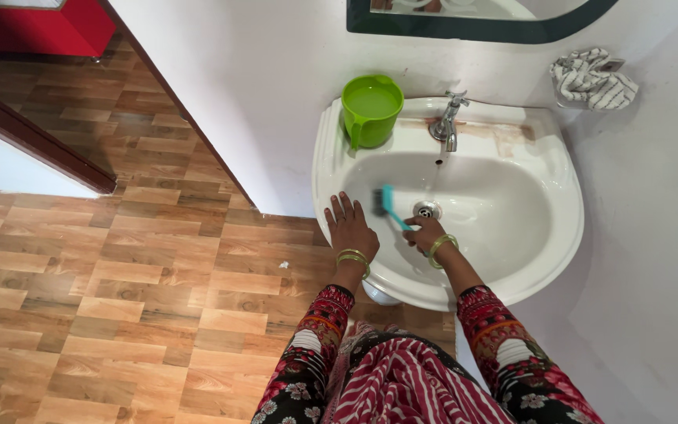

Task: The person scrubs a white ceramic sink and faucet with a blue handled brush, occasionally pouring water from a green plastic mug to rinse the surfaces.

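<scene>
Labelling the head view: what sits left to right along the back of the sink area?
Green jug → metal tap → striped cloth on the wall to the right of the white sink.

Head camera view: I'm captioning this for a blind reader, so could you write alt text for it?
A person's right hand holds a teal brush inside a white wall-mounted sink, while the left hand rests on its rim. A green jug stands beside the tap; a striped cloth hangs on the wall.
</scene>
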